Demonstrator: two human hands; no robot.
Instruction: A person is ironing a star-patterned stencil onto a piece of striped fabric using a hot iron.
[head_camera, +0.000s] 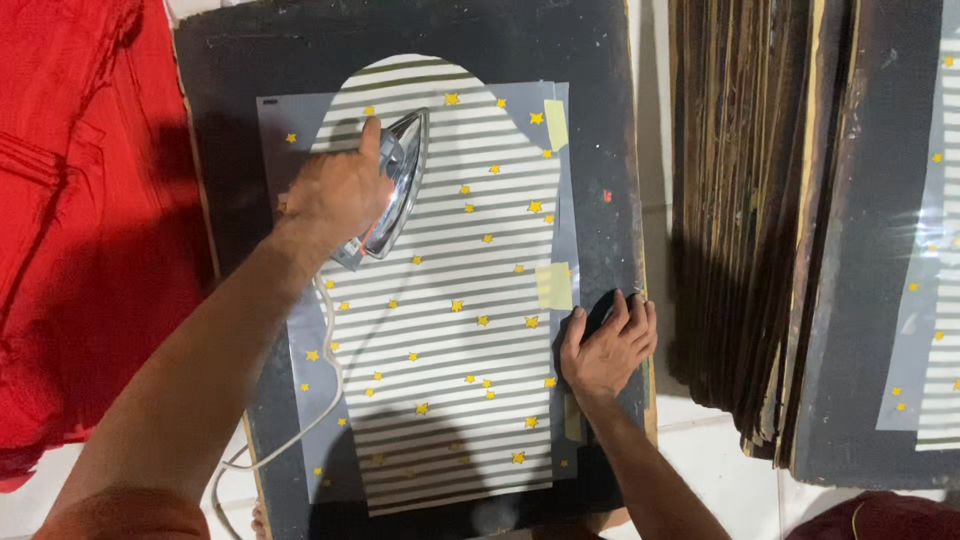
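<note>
A dark board (250, 70) lies in front of me. On it rests a clear film sheet (290, 115) over a striped cut-out (450, 300) dotted with small yellow stars. My left hand (335, 190) grips the handle of a metal clothes iron (395, 185), which is pressed flat on the upper left of the striped piece. The iron's white cord (320, 410) trails down past my forearm. My right hand (608, 345) lies flat on the board at the sheet's right edge, fingers spread, below a strip of yellow tape (553, 285).
Red fabric (70, 220) is piled at the left. A stack of dark boards (750, 220) stands at the right, the nearest one carrying another striped, starred sheet (935, 330). White tiled floor (700, 450) shows between them.
</note>
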